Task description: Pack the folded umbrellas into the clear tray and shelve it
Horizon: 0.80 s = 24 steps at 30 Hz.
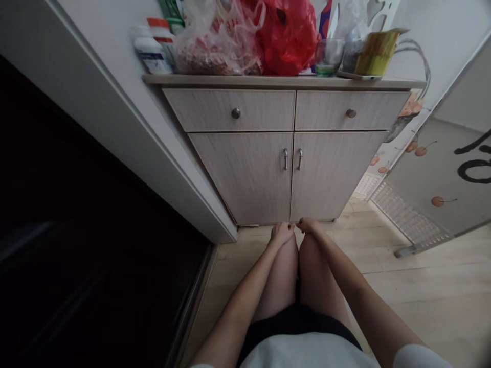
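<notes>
My left hand (pixel 283 232) rests on my left knee, its fingers curled closed. On the other knee lies my right hand (pixel 308 225), also with bent, closed fingers. The two hands are close together, fingertips facing each other. Anything between the fingers is too small to make out. Just beyond both hands stands a pale wood-grain cabinet (pixel 245 174) with two doors and two drawers, all closed. Its metal door handles (pixel 285 159) are above my hands in the picture.
Bags, a red one (pixel 287 38) among them, white bottles (pixel 151 53) and a glass (pixel 329 57) crowd the cabinet top. A dark door (pixel 95 230) is on the left. A fruit-patterned panel (pixel 441 168) stands at right over the pale wood floor (pixel 414 286).
</notes>
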{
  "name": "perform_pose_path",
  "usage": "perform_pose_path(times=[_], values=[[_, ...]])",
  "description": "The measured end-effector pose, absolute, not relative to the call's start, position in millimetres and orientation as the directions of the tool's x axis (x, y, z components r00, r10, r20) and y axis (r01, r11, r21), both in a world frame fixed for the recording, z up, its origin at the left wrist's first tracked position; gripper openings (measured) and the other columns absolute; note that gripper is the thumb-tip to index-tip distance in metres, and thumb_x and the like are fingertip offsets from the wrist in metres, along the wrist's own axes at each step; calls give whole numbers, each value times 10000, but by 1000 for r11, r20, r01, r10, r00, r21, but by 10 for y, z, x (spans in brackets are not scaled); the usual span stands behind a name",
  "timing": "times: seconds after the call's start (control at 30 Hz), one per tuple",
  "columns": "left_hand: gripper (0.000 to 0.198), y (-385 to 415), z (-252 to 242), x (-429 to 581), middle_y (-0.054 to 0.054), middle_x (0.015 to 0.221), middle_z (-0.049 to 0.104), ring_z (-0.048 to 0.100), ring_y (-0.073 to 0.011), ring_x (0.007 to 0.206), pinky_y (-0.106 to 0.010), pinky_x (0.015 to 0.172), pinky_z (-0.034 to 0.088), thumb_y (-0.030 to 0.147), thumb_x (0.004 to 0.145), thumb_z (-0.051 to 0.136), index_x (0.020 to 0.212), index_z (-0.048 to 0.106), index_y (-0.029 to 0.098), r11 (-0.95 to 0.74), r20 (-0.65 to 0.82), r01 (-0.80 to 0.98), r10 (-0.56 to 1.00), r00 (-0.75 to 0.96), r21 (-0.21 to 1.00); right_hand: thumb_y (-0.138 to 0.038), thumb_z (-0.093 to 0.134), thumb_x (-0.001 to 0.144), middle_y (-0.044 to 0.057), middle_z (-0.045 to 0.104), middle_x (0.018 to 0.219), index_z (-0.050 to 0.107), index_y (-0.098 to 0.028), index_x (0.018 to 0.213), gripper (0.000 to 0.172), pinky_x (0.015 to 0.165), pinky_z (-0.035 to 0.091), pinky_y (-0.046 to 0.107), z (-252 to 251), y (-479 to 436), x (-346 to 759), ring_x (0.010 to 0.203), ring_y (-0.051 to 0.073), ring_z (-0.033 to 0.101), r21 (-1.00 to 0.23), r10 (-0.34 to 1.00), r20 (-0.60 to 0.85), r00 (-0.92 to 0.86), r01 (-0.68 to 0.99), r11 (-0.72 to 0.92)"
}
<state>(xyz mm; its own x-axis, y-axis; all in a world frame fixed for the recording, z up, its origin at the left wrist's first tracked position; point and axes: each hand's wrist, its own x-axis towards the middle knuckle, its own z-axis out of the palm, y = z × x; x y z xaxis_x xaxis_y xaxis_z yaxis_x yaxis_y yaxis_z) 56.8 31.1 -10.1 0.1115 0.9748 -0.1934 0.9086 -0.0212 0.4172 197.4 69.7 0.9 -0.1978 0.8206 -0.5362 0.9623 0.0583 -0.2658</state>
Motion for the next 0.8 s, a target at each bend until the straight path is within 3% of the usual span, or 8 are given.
perform_pose_path(times=[0.8], values=[[431,306,-84,544,-150,1157,753,697,-273,1093,-320,873,482,437,1000,433,1111,779,206,-14,-198,915,975,102,402,-321,454,1016,171,761,1065,776,-89,1079,401,816,497,235,-4,693,2024,1023,224,723,-275,827,-525,-203,960,61]])
